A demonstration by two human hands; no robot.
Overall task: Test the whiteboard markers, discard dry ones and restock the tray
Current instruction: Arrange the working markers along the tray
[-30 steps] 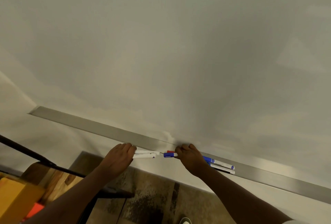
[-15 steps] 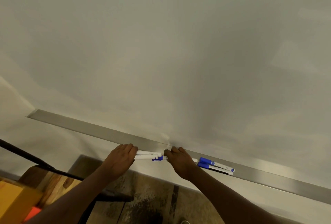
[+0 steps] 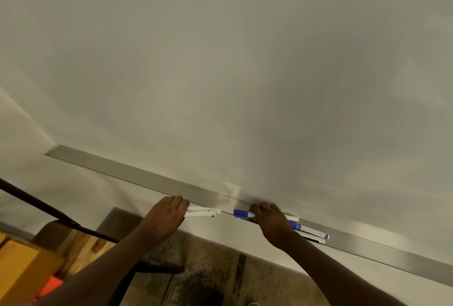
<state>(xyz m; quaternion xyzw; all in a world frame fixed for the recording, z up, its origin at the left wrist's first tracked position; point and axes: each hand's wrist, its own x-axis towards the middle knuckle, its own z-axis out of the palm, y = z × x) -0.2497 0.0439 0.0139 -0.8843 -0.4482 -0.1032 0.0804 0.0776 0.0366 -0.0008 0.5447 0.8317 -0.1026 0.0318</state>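
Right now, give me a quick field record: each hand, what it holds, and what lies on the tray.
left hand: grips white markers, apparently two, ends pointing right
right hand: grips blue-capped marker, cap pointing left, at the tray
tray: metal ledge under the whiteboard
loose on tray: blue-ended marker and black-ended marker, side by side, right of the right hand

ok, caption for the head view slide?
Left hand holds white markers; right hand grips a blue-capped marker at the tray, two more markers beside it.
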